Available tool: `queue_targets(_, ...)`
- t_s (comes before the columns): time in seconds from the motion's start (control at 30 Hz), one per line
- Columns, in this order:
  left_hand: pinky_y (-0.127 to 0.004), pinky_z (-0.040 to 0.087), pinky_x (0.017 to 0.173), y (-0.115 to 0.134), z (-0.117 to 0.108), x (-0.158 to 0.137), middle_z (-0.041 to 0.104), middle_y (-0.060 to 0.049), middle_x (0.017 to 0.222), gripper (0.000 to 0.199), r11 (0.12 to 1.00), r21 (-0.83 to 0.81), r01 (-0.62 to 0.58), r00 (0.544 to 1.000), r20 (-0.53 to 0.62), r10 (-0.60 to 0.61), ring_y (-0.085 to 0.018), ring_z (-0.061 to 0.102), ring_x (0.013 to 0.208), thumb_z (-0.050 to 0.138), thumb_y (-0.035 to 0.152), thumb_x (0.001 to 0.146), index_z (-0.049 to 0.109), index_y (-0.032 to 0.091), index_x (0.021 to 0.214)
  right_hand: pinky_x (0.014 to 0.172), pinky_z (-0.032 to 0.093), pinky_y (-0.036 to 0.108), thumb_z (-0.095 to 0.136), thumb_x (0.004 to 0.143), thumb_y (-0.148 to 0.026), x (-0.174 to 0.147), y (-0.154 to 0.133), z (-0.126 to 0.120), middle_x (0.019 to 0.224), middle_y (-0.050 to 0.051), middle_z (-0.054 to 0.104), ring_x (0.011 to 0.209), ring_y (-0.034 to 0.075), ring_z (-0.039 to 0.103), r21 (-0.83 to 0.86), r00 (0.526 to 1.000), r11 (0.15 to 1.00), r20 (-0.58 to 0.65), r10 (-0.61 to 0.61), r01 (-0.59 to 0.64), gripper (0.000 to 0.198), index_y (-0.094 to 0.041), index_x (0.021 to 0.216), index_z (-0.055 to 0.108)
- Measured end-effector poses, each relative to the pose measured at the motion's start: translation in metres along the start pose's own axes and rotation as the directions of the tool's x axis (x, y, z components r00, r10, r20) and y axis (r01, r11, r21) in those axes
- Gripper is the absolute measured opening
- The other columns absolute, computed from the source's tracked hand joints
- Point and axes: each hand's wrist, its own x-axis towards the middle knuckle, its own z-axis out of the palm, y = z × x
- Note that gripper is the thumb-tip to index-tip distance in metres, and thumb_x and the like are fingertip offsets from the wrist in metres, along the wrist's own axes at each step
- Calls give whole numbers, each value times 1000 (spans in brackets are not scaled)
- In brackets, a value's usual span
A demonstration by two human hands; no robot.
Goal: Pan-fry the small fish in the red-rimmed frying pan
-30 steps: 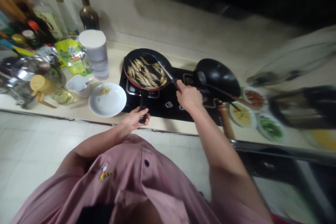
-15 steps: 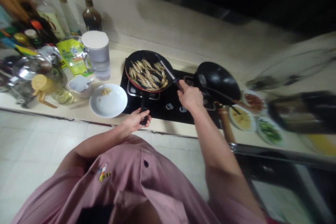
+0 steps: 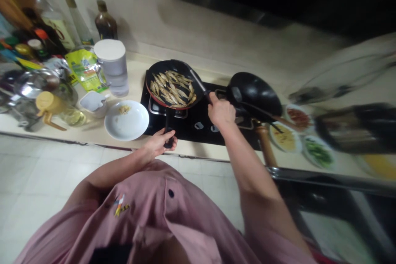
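Observation:
My left hand (image 3: 161,141) is closed round the black handle of a frying pan (image 3: 163,66) with a red outer side. Several small browned fish (image 3: 175,90) lie spread across the pan. In my right hand (image 3: 222,110) is a spatula (image 3: 199,80) with a dark grip and metal shaft, reaching over the pan's right rim. Its tip lies by the pan's far right edge, dark against the dark pan, so contact with the fish cannot be made out. The pan rests on the left burner of a black gas stove (image 3: 185,126).
A black wok (image 3: 255,95) with a wooden handle sits on the right burner. Left of the stove are a white plate (image 3: 126,126) with chopped bits, a water pitcher (image 3: 110,68) and an oil jug (image 3: 51,105). Plates of chopped red (image 3: 298,117) and green food (image 3: 318,151) stand right.
The spatula's tip has shifted a little toward the pan's far right edge. My right hand has moved slightly left, and the whole view has shifted slightly. My left hand keeps its grip.

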Motion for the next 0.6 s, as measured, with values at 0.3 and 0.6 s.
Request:
queue_targets(0.3,-29,55,60,3,-1,-3,64,-3,67,16,1000,22,-7,999,-32,8,-13,62,57,69,24,92,56,15,94,83,52,41,42,99,-33,-31,16,6,114,19,68,97,32,70,32,997,997,5,76,-76,58,-24,156,38)
queue_targets(0.6,-35,60,63,3,-9,-2,66,-4,71,17,999,40,-4,1000,-3,4,-16,67,59,67,27,94,54,16,96,81,53,45,42,99,-33,-78,25,9,108,19,69,92,34,71,3,985,987,65,157,-158,57,-23,155,41)
